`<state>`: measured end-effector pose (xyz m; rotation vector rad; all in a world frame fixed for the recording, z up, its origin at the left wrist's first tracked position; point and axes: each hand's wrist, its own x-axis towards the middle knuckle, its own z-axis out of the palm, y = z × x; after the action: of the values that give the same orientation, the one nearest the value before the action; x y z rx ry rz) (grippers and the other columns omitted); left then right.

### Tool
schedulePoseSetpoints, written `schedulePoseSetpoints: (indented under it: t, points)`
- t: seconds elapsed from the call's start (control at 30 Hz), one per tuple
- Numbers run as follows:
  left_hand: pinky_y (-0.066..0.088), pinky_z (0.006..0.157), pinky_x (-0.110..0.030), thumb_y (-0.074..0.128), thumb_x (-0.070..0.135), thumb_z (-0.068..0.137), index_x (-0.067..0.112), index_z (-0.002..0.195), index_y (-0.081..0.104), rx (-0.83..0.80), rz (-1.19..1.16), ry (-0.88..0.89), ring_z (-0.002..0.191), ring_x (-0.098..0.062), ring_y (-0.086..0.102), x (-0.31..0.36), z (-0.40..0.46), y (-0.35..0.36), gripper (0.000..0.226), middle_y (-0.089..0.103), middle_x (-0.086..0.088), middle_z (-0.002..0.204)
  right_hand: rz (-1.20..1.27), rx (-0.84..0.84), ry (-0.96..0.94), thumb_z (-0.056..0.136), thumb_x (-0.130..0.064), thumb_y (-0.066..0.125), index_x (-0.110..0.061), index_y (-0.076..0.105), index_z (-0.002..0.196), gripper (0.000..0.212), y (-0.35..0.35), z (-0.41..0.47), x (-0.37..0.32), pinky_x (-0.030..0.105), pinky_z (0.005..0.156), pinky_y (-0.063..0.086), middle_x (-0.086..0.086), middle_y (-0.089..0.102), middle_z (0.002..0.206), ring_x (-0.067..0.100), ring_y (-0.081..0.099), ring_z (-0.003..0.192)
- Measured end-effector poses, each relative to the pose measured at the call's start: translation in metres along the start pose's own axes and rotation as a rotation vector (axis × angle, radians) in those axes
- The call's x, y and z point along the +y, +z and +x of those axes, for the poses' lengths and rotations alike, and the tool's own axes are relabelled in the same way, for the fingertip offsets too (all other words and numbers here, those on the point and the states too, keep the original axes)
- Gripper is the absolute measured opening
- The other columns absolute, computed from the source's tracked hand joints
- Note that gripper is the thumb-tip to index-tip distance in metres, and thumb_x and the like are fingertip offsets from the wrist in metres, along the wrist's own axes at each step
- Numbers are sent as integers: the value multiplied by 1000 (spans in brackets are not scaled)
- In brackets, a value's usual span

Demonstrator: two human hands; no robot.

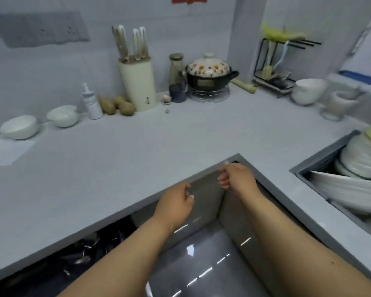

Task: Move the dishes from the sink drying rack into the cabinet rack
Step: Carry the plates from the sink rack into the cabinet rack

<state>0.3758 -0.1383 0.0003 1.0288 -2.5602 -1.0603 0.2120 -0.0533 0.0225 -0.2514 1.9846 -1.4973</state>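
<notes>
Fingers (224,182) curled, holding nothing | dishes (360,168) in sink right | knife block (137,84) behind

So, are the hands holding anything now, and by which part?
No dish is held. Left hand and right hand curl at the corner cabinet doors' top edges; the grip is unclear.

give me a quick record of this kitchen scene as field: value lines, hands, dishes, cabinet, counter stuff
left hand: at the corner cabinet door's top edge, fingers curled; grip on it unclear
right hand: at the same door edge near the counter corner, fingers curled; contact unclear
cabinet door: grey, below the counter's inner corner
dishes: white plates and bowls stacked in the sink on the right, none held
counter: light grey, L-shaped
on counter: knife block, clay pot on a wire stand, potatoes, two white bowls at left
</notes>
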Motion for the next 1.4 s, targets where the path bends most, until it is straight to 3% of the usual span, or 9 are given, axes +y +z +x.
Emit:
schedulePoseSetpoints:
  t: [0.2, 0.33, 0.4, 0.5, 0.67, 0.77, 0.9, 1.1, 1.4]
  points:
    - [44, 87, -26, 54, 22, 91, 15, 120, 55, -170, -7, 149, 98, -17, 59, 90, 48, 88, 30, 61, 1, 105, 33, 367, -30, 96, -24, 47, -10, 60, 84, 22, -148, 29, 14, 31, 63, 44, 7, 59, 70, 21, 55, 63]
    - [45, 84, -26, 52, 23, 91, 17, 118, 56, -253, -31, 198, 95, -14, 57, 136, 68, 136, 28, 58, 4, 104, -319, 724, -66, 93, -27, 49, -13, 59, 89, 18, -227, 39, 22, 33, 69, 39, 8, 60, 87, 30, 54, 85]
    - [45, 77, -24, 50, 23, 92, 17, 119, 55, -289, -38, 223, 93, -12, 56, 154, 75, 155, 28, 57, 6, 103, -571, 843, -87, 91, -33, 51, -14, 65, 99, 25, -256, 44, 28, 37, 86, 39, 14, 61, 107, 34, 50, 106]
    - [45, 60, -17, 47, 22, 92, 18, 122, 52, -355, -59, 218, 92, -13, 57, 175, 83, 175, 30, 56, 3, 108, -922, 750, -23, 90, -46, 50, -21, 64, 114, 38, -285, 50, 38, 40, 98, 29, 7, 56, 123, 29, 41, 121]
    - [49, 76, -26, 48, 20, 91, 17, 123, 54, -357, -40, 203, 91, -14, 57, 195, 96, 193, 33, 58, 4, 109, -1193, 530, 69, 89, -52, 47, -27, 72, 97, 37, -305, 61, 48, 44, 107, 19, -2, 65, 101, 22, 49, 114]
    - [46, 63, -19, 45, 19, 92, 18, 122, 54, -354, -46, 173, 84, -14, 58, 199, 101, 194, 31, 56, 5, 107, -1140, 543, -63, 89, -45, 56, -23, 73, 88, 27, -309, 65, 50, 38, 102, 18, -5, 59, 91, 18, 50, 109]
    - [47, 85, -28, 45, 17, 92, 16, 121, 56, -308, -64, 166, 95, -16, 57, 203, 107, 195, 31, 58, 5, 102, -1105, 577, -319, 87, -32, 64, -16, 71, 78, 19, -311, 65, 50, 35, 89, 21, -5, 51, 79, 23, 52, 96]
    - [43, 74, -24, 47, 18, 92, 21, 110, 58, -273, -214, 113, 85, -13, 59, 211, 115, 193, 22, 59, 5, 90, -1144, 700, -568, 71, -21, 80, -14, 67, 62, 17, -310, 56, 34, 26, 69, 6, 0, 58, 66, 27, 56, 73]
    - [55, 68, -35, 36, 35, 101, 7, 108, 52, -349, -906, -298, 75, -29, 67, 222, 120, 149, 32, 66, -17, 92, -1131, 649, -968, 70, -25, 72, -14, 68, 62, 14, -263, 17, -27, 28, 74, 12, 1, 57, 62, 28, 56, 66]
